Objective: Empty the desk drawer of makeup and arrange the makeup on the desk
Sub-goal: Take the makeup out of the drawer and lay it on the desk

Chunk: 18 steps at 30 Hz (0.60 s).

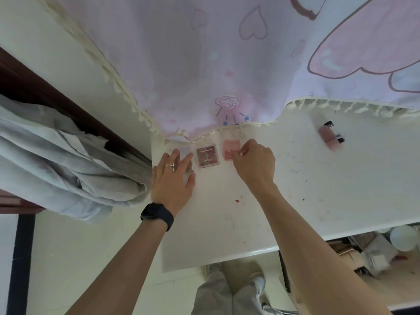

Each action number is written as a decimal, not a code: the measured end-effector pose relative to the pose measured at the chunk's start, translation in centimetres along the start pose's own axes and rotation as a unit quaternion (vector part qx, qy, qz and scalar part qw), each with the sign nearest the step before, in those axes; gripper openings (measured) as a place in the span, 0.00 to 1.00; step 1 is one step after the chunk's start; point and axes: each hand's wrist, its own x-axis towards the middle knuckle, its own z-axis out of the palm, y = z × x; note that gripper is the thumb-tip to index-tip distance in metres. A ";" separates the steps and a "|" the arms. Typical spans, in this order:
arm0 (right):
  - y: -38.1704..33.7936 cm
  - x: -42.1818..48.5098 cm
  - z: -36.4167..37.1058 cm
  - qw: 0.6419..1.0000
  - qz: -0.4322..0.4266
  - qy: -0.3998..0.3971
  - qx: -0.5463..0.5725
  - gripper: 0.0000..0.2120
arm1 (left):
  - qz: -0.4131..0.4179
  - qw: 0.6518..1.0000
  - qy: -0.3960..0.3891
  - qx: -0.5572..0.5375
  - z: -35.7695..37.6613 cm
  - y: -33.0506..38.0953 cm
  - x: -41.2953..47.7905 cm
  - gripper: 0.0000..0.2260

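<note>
On the white desk (227, 223), the left hand (173, 178) lies flat, fingers straight, over a small palette (189, 165). At its two o'clock sits a brown eyeshadow palette (208, 156). The right hand (254, 164), fingers curled, pinches a pink palette (230, 148) at its ten o'clock.

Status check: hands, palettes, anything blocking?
Left hand flat on left palette. Right hand pinching pink palette; brown palette between. Curtain fringe hangs at row's far edge.
</note>
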 end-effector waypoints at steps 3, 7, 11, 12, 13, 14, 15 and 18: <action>0.7 -0.3 0.2 1.000 -0.020 0.012 0.007 0.11 | 0.003 1.000 -0.011 -0.006 -0.1 -0.1 0.1 0.25; 1.2 -1.1 1.0 0.998 -0.043 0.015 0.046 0.13 | -0.009 1.000 -0.019 -0.006 -0.3 -0.2 -0.1 0.26; 1.5 -1.7 0.7 0.995 -0.041 0.010 0.089 0.15 | -0.008 1.000 -0.016 0.012 -1.0 0.5 -0.1 0.25; 1.6 -2.0 0.3 0.993 -0.040 0.003 0.107 0.16 | -0.008 1.000 -0.014 0.014 -1.3 0.8 -0.1 0.25; 1.9 -2.5 -0.1 0.990 -0.036 0.000 0.133 0.16 | -0.006 1.000 -0.010 0.016 -1.6 1.1 -0.2 0.25; 2.4 -3.3 -0.7 0.986 -0.034 0.003 0.163 0.16 | 0.000 1.000 -0.005 0.019 -1.7 1.6 -0.3 0.25; 3.0 -4.4 -1.3 0.981 -0.033 0.013 0.190 0.15 | 0.006 1.000 -0.001 0.021 -1.7 2.1 -0.6 0.26; 6.4 -9.2 -3.0 0.972 -0.022 0.042 0.229 0.11 | 0.026 1.000 0.005 -0.011 -1.4 4.7 -1.5 0.26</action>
